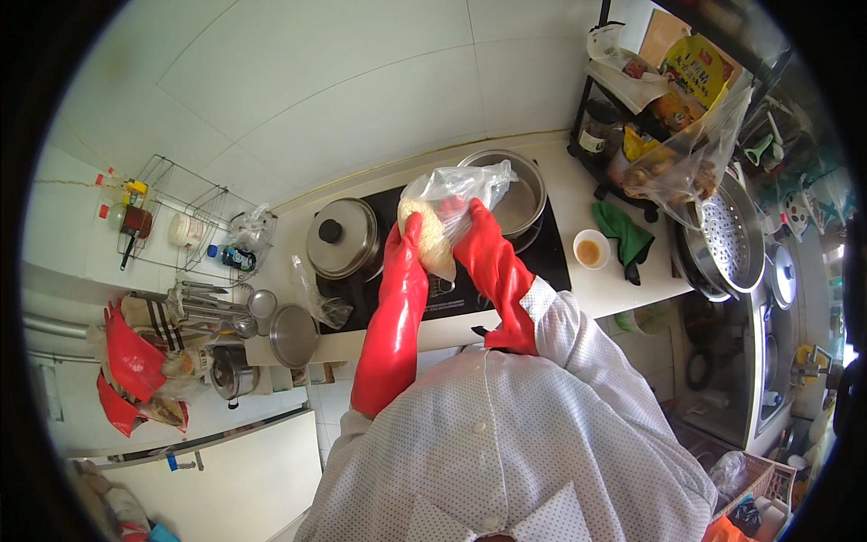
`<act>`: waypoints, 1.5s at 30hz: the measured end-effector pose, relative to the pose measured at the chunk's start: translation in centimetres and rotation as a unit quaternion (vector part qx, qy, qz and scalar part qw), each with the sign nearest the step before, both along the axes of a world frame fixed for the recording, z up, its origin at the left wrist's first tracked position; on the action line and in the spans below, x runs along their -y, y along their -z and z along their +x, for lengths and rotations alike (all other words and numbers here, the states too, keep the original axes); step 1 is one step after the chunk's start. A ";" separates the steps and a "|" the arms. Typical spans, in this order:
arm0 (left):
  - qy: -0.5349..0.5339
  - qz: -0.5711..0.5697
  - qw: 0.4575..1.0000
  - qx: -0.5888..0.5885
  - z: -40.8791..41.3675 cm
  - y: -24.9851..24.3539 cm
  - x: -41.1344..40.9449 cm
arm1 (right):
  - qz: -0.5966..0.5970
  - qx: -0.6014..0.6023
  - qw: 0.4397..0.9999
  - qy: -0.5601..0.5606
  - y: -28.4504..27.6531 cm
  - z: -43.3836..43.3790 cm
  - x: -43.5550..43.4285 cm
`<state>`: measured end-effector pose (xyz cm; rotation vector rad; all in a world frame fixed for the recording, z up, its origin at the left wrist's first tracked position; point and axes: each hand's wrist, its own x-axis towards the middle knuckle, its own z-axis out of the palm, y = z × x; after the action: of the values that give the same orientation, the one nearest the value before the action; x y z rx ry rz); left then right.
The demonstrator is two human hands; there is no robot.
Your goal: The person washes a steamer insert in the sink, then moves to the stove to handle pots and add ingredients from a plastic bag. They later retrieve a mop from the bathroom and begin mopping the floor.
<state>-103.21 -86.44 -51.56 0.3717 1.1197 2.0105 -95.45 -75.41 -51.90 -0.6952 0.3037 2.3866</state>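
Both my hands wear long red rubber gloves and hold a clear plastic bag of pale yellowish grains over the cooktop. My left hand grips the bag's full lower part, thumb on top. Higher up, the loose plastic is pinched by my right hand. Behind the bag, on the right burner, stands an uncovered steel pot, partly hidden by the plastic. A steel pot lid with a black knob covers the pot on the left of the black cooktop.
A white bowl with brownish liquid and a green cloth lie right of the cooktop. Farther right are a black rack and a steel steamer tray. A round metal lid and a crumpled plastic bag sit left.
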 end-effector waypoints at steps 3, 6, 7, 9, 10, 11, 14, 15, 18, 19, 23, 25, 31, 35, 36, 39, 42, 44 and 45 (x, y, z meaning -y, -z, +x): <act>-0.042 -0.045 0.998 -0.018 0.9 -0.7 -0.6 | 0.018 -0.008 1.000 0.003 0.7 -0.2 -0.7; -0.066 -0.104 0.991 -0.051 1.9 -2.3 -1.5 | -0.004 -0.003 1.000 -0.013 0.7 0.1 -1.6; -0.069 -0.122 0.988 -0.058 2.2 -2.8 -1.8 | -0.002 -0.009 1.000 -0.008 1.4 0.0 -2.0; -0.074 -0.160 0.982 -0.073 2.5 -3.4 -2.4 | 0.003 -0.021 1.000 0.003 2.3 -0.3 -2.6; -0.070 -0.154 0.983 -0.069 2.6 -3.6 -2.8 | 0.006 -0.008 1.000 0.001 2.6 -0.2 -2.8; -0.064 -0.148 0.985 -0.065 2.6 -3.6 -3.2 | 0.009 0.004 1.000 0.000 2.8 0.0 -3.1; -0.058 -0.138 0.987 -0.062 2.9 -3.9 -4.1 | 0.030 -0.043 0.999 -0.007 4.9 0.3 -3.2; -0.057 -0.135 0.987 -0.061 3.0 -3.9 -4.4 | 0.040 -0.071 0.997 -0.010 5.3 0.4 -3.2; -0.063 -0.127 0.989 -0.043 2.9 -3.6 -5.3 | 0.012 -0.057 0.998 -0.007 5.8 0.3 -3.7; -0.065 -0.117 0.990 -0.036 2.8 -3.1 -5.6 | 0.003 -0.052 0.999 -0.006 5.8 0.3 -4.0; -0.081 -0.107 0.991 -0.017 2.3 -2.0 -6.6 | -0.019 -0.047 0.999 -0.006 6.9 -0.2 -5.2; -0.075 -0.103 0.992 -0.014 2.4 -2.1 -7.2 | -0.023 -0.051 0.998 -0.004 8.8 -0.7 -6.2; -0.062 -0.103 0.992 -0.026 1.9 -1.6 -7.6 | -0.023 -0.102 0.994 -0.011 9.5 -0.6 -5.8; -0.062 -0.114 0.991 -0.033 1.2 -1.2 -7.5 | -0.043 -0.098 0.994 -0.019 6.2 0.4 -5.1; -0.055 -0.114 0.991 -0.032 1.2 -1.3 -7.8 | -0.054 -0.085 0.995 -0.017 5.7 0.7 -5.3; -0.047 -0.120 0.991 -0.045 1.2 -1.4 -8.4 | -0.051 -0.103 0.993 -0.007 5.6 0.8 -5.9; -0.042 -0.120 0.991 -0.052 1.0 -1.6 -8.1 | -0.063 -0.101 0.993 -0.012 4.6 0.9 -5.6; -0.050 -0.145 0.985 -0.074 0.8 -1.8 -8.0 | -0.065 -0.119 0.991 -0.020 4.9 0.4 -5.5; -0.048 -0.164 0.985 0.023 0.7 -2.9 -8.3 | -0.057 -0.119 0.991 -0.015 5.1 0.3 -5.6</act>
<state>-102.55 -78.11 -48.69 0.1039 1.4335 1.8624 -95.12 -69.85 -56.99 -0.4681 0.5362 2.4989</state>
